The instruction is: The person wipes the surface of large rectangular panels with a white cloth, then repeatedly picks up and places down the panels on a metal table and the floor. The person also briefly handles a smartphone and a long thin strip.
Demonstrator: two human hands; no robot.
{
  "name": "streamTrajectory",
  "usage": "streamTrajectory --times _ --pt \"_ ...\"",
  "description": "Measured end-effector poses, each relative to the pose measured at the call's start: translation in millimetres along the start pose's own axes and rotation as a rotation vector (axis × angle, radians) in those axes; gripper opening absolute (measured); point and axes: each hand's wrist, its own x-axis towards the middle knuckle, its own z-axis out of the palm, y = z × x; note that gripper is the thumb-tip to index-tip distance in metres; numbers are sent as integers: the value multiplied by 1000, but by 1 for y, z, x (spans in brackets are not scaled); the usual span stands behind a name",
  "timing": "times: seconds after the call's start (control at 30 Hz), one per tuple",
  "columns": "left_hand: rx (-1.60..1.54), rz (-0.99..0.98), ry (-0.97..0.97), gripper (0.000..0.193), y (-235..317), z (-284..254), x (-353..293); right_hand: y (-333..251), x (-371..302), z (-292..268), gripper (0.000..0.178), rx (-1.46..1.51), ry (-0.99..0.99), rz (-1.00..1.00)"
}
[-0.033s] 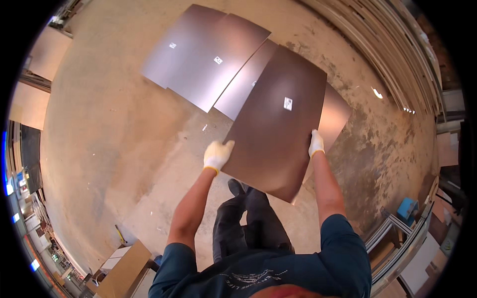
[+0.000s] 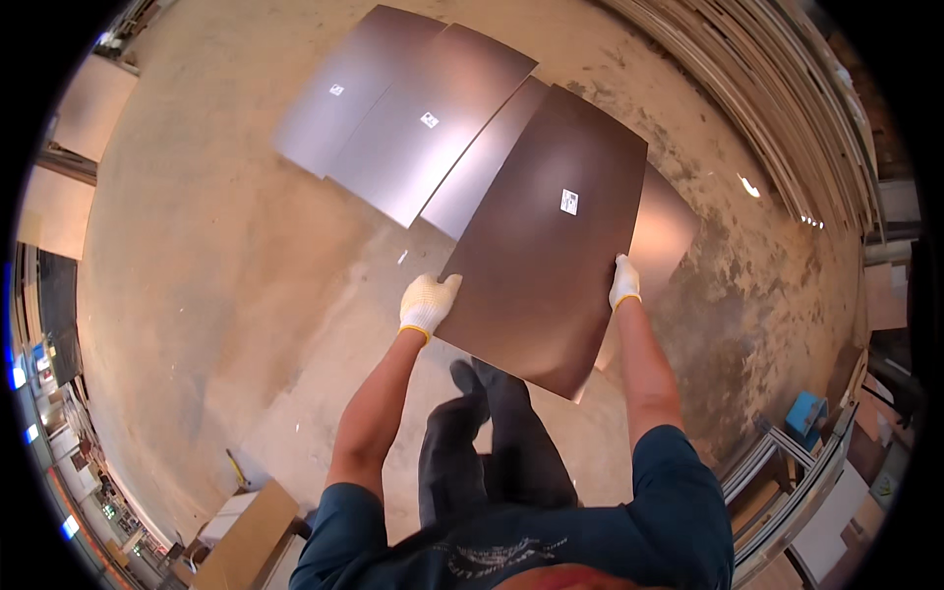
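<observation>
Between my two gloved hands is a large dark brown sheet panel [image 2: 551, 265] with a small white label, tilted and raised at its near end. My left hand [image 2: 429, 303], in a white knit glove, is closed on the panel's left edge with the thumb on top. On the opposite edge, my right hand [image 2: 624, 281] grips the panel, its fingers hidden underneath. More sheets of the same kind lie beyond on the floor: a labelled panel [image 2: 423, 128] and another panel [image 2: 339, 103] overlapping at the far left. Part of a further sheet [image 2: 661, 226] shows to the right, under the held one.
Long stacked boards [image 2: 757, 98] line the far right. A metal frame [image 2: 762, 472] with a blue box [image 2: 806, 417] stands at the near right. At the near left is a cardboard box [image 2: 246, 531]. Small scraps dot the concrete floor [image 2: 226, 295].
The held panel and both hands stay almost in place, with my left hand slightly farther left. My legs have shifted in a step.
</observation>
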Motion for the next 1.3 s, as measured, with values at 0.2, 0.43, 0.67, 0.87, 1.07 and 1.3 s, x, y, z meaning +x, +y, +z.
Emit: streamTrajectory --times 0.2,0.43,0.67,0.87,1.07,1.3 --pt "73 -51 22 62 -42 30 188 8 89 153 56 -200 148 21" --pt "100 -76 -82 65 -71 74 280 75 165 146 51 -457 103 98" --pt "-312 -563 -246 68 -220 233 282 103 216 182 52 -820 50 -249" --pt "-1189 -798 -108 50 -155 254 275 88 221 205 31 -284 28 -37" --pt "-1256 -550 -202 45 -190 227 255 62 208 198 25 -185 -182 194" --pt "-979 -606 -259 39 -238 180 134 70 84 137 22 -906 -812 13"
